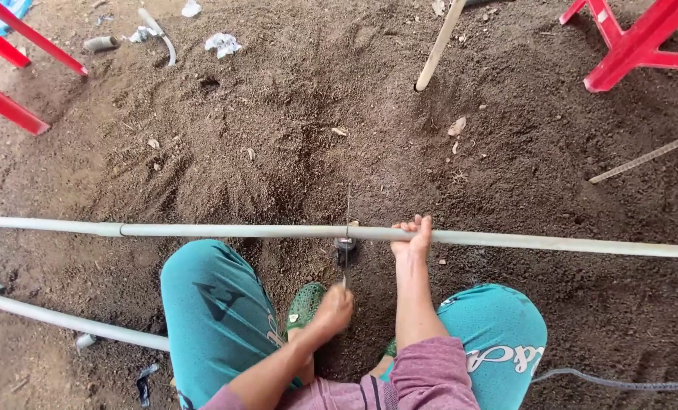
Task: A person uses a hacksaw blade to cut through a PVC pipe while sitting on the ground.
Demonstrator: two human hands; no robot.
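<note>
Here, R hand (413, 237) grip clamped on grey pipe (278, 231), L hand (334, 307) grip clamped on thin saw blade (346, 235) just beside.

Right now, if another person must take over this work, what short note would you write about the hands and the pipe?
Left hand: closed grip on a thin saw blade, which stands across the long grey pipe.
Right hand: grips the pipe just right of the blade and steadies it.
The pipe lies across the soil in front of the knees. A second pipe lies nearer, at left.
Done: blade set on the pipe; cut depth cannot be seen.
Left: the pipe is not yet in two pieces.
</note>
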